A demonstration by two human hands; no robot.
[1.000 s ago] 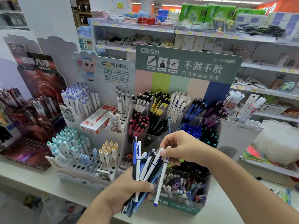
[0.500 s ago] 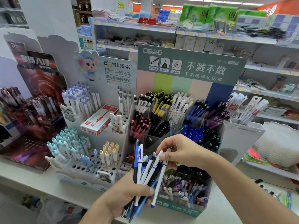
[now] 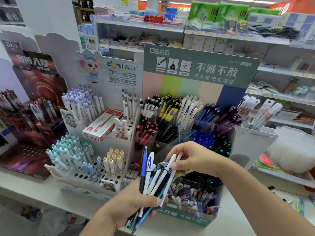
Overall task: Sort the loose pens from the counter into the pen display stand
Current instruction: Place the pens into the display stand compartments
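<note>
L hand curled tight low, R hand pinching just above.

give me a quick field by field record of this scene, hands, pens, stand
left hand: left hand grips a bunch of pens, fanned upward
right hand: right hand pinches the top of a white pen in the bunch
pen stand: green stand behind the hands, clear compartments holding pens grouped by colour
front bin: clear bin at the stand's foot, mixed pens inside
neighbour: white stand to the left, pens upright in holes
red box: red and white box lying on the white stand
counter: pale counter under both stands
</note>
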